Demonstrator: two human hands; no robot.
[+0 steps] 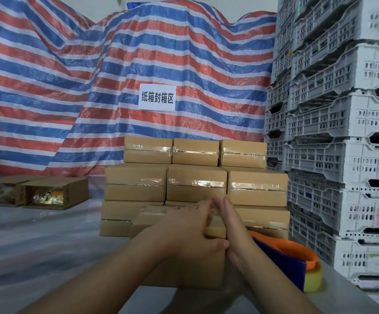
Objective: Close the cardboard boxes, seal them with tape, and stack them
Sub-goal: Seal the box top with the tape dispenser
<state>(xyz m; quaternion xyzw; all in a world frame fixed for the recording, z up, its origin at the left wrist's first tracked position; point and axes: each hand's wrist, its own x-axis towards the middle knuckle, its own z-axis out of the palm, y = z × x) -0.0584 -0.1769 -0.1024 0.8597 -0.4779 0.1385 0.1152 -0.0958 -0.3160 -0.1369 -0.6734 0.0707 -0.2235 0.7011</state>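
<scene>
A brown cardboard box [152,219] lies in front of me with clear tape along its top seam. My left hand [193,227] lies over the top of the box, its thumb hooked down the near side. My right hand [234,223] stands on edge with straight fingers pressed against the box's right end. Behind it rises a stack of taped boxes [196,182], three rows high and three wide. A tape dispenser [286,257] with orange, blue and yellow parts lies just right of my right forearm.
Two open cardboard boxes [55,192] with packets inside sit on the plastic-covered surface at the left. Tall stacks of white plastic crates [342,132] fill the right side. A red, white and blue striped tarp [70,87] with a paper sign hangs behind.
</scene>
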